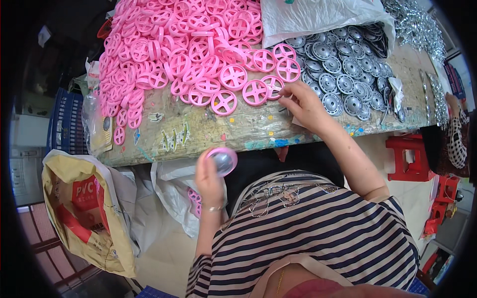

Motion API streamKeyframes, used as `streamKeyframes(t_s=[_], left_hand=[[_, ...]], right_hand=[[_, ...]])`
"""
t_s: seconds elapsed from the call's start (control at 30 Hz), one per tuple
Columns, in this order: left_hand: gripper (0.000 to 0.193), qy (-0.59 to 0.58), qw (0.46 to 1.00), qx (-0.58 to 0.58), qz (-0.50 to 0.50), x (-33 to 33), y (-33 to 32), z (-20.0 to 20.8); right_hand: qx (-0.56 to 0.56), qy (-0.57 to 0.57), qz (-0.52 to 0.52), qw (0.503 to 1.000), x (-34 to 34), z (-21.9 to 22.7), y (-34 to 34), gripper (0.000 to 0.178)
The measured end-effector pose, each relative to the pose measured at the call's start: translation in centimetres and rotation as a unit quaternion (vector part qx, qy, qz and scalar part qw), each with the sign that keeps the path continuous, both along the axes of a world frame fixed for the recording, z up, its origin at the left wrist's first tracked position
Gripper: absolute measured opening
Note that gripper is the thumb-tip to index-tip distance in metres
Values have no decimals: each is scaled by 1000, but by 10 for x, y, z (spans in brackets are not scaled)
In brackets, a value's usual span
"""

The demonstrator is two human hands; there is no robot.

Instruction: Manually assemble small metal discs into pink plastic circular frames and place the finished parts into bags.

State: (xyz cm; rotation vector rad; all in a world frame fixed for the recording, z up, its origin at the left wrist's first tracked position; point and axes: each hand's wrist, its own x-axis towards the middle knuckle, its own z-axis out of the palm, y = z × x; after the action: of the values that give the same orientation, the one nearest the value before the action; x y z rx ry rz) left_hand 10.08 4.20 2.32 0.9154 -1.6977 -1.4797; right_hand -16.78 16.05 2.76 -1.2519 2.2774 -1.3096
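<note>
We're watching left hand (207,180) gripping pink-rimmed disc (225,161), just left of frame centre, blurring; we're guessing light, stiff, slick plastic, scratchable face, rim offering best hold. Right hand (301,103) hovering upper centre beside pink wheels (255,93), fingers bending; whether it's pinching anything, we cannot tell.

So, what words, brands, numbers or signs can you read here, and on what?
Sack, red patch: large letters, legible, but I don't copy printed words.
Same patch, underneath: smaller characters, too small to read.
Pink wheels, grey discs: no text I can make out.
</note>
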Motion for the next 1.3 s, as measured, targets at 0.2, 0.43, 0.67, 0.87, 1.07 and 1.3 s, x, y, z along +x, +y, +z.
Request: streamKeyframes(t_s=[0.2,0.43,0.67,0.87,1.07,1.3], left_hand=[[27,-260,959,-70,86,141,-37,-36],[29,-324,884,-302,147,121,-40,-45],[32,175,964,128,-157,-61,15,-4],[34,150,931,272,-193,-104,6,-8],[33,118,919,299,-228,-109,-8,-11],[35,140,919,300,-214,-106,-11,-21]], right_hand=[[41,181,2,983,-23,-22,-12,18],[-55,-62,-41,996,-33,16,-13,13],[-66,24,150,986,43,31,-6,16],[57,-206,76,974,26,49,13,23],[47,341,-213,914,-148,-10,28,42],[104,245,-190,945,-178,-12,15,44]])
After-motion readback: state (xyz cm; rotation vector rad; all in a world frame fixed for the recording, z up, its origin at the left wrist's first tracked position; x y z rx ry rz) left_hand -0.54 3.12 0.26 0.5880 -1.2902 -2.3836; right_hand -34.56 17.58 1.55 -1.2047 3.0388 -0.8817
